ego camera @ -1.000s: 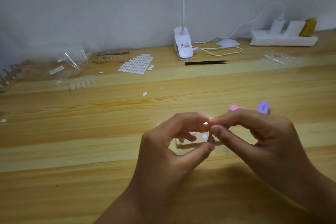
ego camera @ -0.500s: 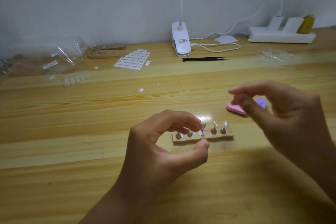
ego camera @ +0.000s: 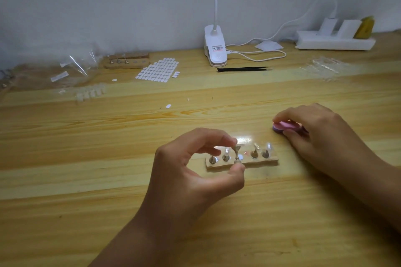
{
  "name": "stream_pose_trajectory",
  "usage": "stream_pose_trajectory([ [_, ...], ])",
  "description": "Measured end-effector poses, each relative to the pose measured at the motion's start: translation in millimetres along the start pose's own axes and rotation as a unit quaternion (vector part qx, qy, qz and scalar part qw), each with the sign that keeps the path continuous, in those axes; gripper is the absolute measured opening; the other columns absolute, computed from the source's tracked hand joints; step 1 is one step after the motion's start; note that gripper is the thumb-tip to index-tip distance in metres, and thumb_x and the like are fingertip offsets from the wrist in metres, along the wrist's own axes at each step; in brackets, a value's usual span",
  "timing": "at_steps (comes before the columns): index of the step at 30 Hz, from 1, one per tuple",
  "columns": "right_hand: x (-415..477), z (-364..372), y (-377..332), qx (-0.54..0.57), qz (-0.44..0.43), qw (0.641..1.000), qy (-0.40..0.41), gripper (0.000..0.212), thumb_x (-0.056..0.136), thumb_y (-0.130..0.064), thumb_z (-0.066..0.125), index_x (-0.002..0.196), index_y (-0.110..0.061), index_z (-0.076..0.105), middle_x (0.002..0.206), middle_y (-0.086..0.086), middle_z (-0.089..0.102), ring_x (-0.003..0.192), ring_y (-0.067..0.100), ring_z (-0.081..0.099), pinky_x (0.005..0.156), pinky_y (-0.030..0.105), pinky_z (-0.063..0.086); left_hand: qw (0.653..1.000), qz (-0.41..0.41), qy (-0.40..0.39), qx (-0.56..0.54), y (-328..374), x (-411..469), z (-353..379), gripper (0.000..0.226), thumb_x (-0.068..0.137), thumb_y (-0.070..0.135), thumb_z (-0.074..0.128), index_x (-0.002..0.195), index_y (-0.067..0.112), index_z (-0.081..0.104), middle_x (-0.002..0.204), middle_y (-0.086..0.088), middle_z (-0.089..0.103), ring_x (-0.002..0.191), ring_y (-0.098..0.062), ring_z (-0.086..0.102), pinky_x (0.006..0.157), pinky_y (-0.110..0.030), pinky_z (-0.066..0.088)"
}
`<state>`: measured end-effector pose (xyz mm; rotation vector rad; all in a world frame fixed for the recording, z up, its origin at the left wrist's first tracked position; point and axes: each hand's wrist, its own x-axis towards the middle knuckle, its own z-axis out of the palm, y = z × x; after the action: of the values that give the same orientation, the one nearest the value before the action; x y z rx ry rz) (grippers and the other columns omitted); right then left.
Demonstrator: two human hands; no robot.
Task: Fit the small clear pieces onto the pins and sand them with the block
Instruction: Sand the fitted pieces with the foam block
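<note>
Our left hand (ego camera: pixel 195 171) keeps its pinch on one metal pin (ego camera: pixel 237 154), index tip on the flared top and thumb under the base. We cannot make out a clear piece under that fingertip. A second ago our right hand (ego camera: pixel 325 136) met it there, fingers working at the pin's top. It has since swung away to the right and now lies on the bench (ego camera: pixel 130 136), fingers and thumb curled around the pink sanding block (ego camera: pixel 285 125). We judge that the fitting on this pin is over and that sanding comes next, once the block is lifted. As for holders, far beyond and left of the left fingers lies a crumpled plastic bag (ego camera: pixel 76 67), its contents too blurred to name. Just right of it stands a second wooden holder (ego camera: pixel 128 64) with three pins in its left seats. Directly behind the left fingers sits the near wooden holder (ego camera: pixel 272 159): two pins stand left of the pinched one and two right of it, and small clear pieces (ego camera: pixel 257 147) show on at least three of them. Its middle seat looks vacant, so the pinched pin probably belongs there.
</note>
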<state>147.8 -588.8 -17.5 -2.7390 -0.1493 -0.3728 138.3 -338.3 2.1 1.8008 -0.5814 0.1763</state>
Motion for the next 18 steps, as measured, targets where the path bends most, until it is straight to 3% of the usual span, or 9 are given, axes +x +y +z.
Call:
stream_pose_trajectory([
  [4, -3, -8, -12, 0.065, -0.074, 0.991, 0.086, 0.020, 0.086, -0.009, 0.076, 0.105, -0.012, 0.071, 0.094, 0.001, 0.069, 0.081, 0.007, 0.052, 0.079, 0.028, 0.041, 1.000, -0.014, 0.008, -0.012, 1, -1, 2, 0.030, 0.067, 0.010, 0.081, 0.092, 0.025, 0.073, 0.087, 0.008, 0.074, 0.082, -0.014, 0.071, 0.076, -0.022, 0.055],
  [7, -12, -12, -33, 0.145, -0.166, 0.961, 0.169, 0.022, 0.088, -0.014, 0.075, 0.109, -0.011, 0.069, 0.103, -0.003, 0.069, 0.090, 0.007, 0.063, 0.081, 0.015, 0.046, 1.000, -0.016, 0.015, -0.018, 1, 0, 3, 0.030, 0.066, 0.009, 0.082, 0.090, 0.024, 0.073, 0.084, 0.007, 0.074, 0.081, -0.015, 0.071, 0.076, -0.021, 0.054],
  [10, -22, -5, -52, 0.206, -0.212, 0.940, 0.173, 0.024, 0.088, -0.014, 0.074, 0.110, -0.014, 0.066, 0.109, 0.001, 0.068, 0.097, 0.008, 0.067, 0.084, 0.014, 0.049, 0.999, -0.019, 0.001, -0.026, 0, 1, 3, 0.029, 0.067, 0.010, 0.083, 0.090, 0.024, 0.072, 0.085, 0.008, 0.073, 0.083, -0.014, 0.071, 0.077, -0.019, 0.053],
  [14, -27, 2, -56, 0.192, -0.255, 0.933, 0.164, 0.031, 0.084, -0.001, 0.074, 0.111, -0.012, 0.066, 0.108, 0.007, 0.069, 0.105, 0.015, 0.067, 0.088, 0.027, 0.054, 0.998, -0.020, -0.008, -0.052, -1, 0, 3, 0.025, 0.067, 0.016, 0.080, 0.089, 0.024, 0.073, 0.086, 0.008, 0.073, 0.082, -0.014, 0.070, 0.076, -0.020, 0.053],
  [18, -24, 3, -55, 0.224, -0.228, 0.930, 0.182, 0.026, 0.084, -0.003, 0.073, 0.107, -0.011, 0.067, 0.106, 0.004, 0.069, 0.103, 0.012, 0.067, 0.089, 0.025, 0.052, 0.995, -0.046, -0.010, -0.085, -2, 0, 4, 0.024, 0.066, 0.017, 0.080, 0.087, 0.022, 0.073, 0.084, 0.002, 0.074, 0.080, -0.016, 0.071, 0.075, -0.021, 0.053],
])
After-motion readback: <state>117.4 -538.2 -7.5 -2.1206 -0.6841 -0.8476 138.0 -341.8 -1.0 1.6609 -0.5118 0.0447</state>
